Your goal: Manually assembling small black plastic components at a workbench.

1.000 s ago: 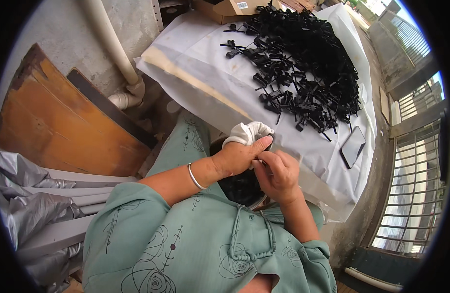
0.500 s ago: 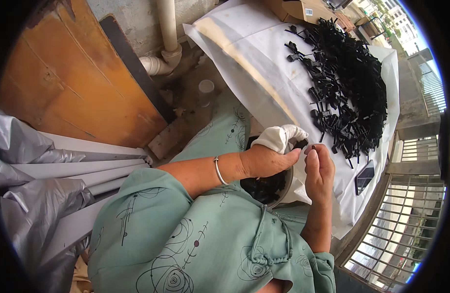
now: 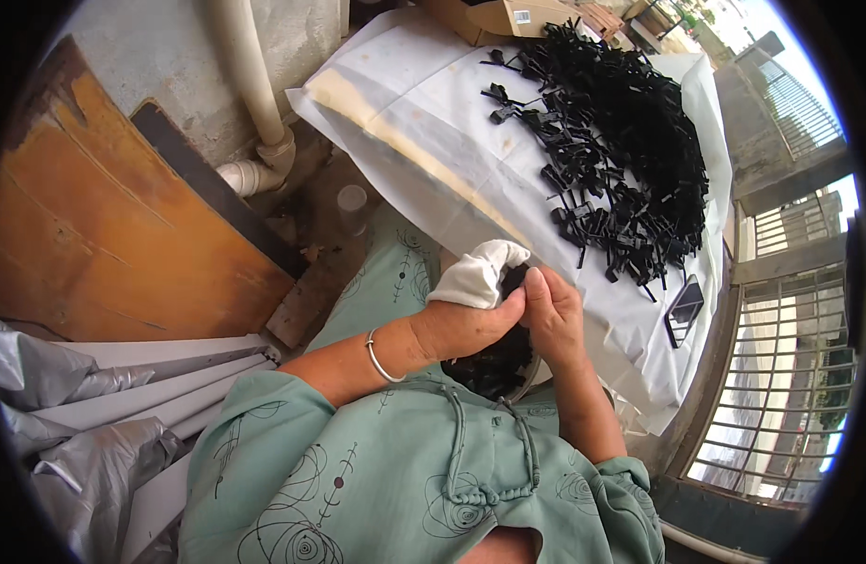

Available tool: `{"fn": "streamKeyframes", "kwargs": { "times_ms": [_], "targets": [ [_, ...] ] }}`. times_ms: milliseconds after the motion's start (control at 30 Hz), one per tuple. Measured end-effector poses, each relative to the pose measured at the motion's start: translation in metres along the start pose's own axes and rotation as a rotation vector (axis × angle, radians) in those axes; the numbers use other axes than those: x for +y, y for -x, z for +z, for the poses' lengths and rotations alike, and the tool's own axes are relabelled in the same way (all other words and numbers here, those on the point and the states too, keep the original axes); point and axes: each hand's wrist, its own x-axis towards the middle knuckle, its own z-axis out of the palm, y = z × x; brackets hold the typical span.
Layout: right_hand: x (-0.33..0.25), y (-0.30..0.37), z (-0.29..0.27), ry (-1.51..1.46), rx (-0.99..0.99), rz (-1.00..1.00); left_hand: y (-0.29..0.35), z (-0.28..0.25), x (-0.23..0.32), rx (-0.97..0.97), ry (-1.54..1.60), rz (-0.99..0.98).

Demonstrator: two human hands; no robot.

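My left hand [image 3: 470, 320] wears a white cloth glove over the fingers, with the thumb bare. It is closed around a small black plastic part [image 3: 514, 278]. My right hand [image 3: 555, 320] is bare and meets the left thumb, its thumb and fingertips pinched at that same part; the exact contact is partly hidden. Below both hands, between my knees, a round container [image 3: 533, 373] holds several black pieces [image 3: 489, 367], partly covered by my forearms. A large heap of black plastic parts with thin stems [image 3: 630, 160] lies on the white-covered table [image 3: 433, 94].
A phone [image 3: 684, 310] lies at the table's right edge and a cardboard box [image 3: 494, 21] at its far side. To my left are an orange-brown wooden board [image 3: 123, 216] and wrapped white bars [image 3: 160, 385]. A clear cup [image 3: 352, 199] stands near a pipe [image 3: 249, 85]. Window bars [image 3: 771, 404] are at right.
My right fingertips have come from slightly apart to touching the left thumb at the black part. The view has shifted, so the table and hands appear further left.
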Motion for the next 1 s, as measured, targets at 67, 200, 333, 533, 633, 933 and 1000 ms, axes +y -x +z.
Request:
{"fn": "streamKeyframes", "kwargs": {
  "times_ms": [67,200,333,533,633,933,1000],
  "targets": [
    [-0.008,0.002,-0.013,0.097,-0.006,-0.102,-0.004,0.001,0.001,-0.072,0.178,-0.090],
    [-0.008,0.020,-0.041,0.281,-0.120,-0.042,-0.009,0.005,0.006,-0.192,0.537,-0.337],
    [0.003,0.035,-0.054,0.310,0.064,-0.355,-0.009,0.022,0.017,-0.209,0.414,-0.329],
    [-0.009,0.057,-0.077,0.066,0.148,-0.231,-0.013,0.047,0.032,-0.505,0.347,-0.448],
    [-0.007,0.063,-0.074,-0.133,0.154,-0.150,-0.014,0.058,0.037,-0.615,0.485,-0.477],
    [0.002,0.068,-0.081,0.097,0.128,-0.271,-0.015,0.071,0.033,-0.520,0.202,-0.354],
    [0.005,0.066,-0.081,0.135,0.111,-0.249,-0.016,0.077,0.036,-0.506,-0.162,-0.015]
  ]
}}
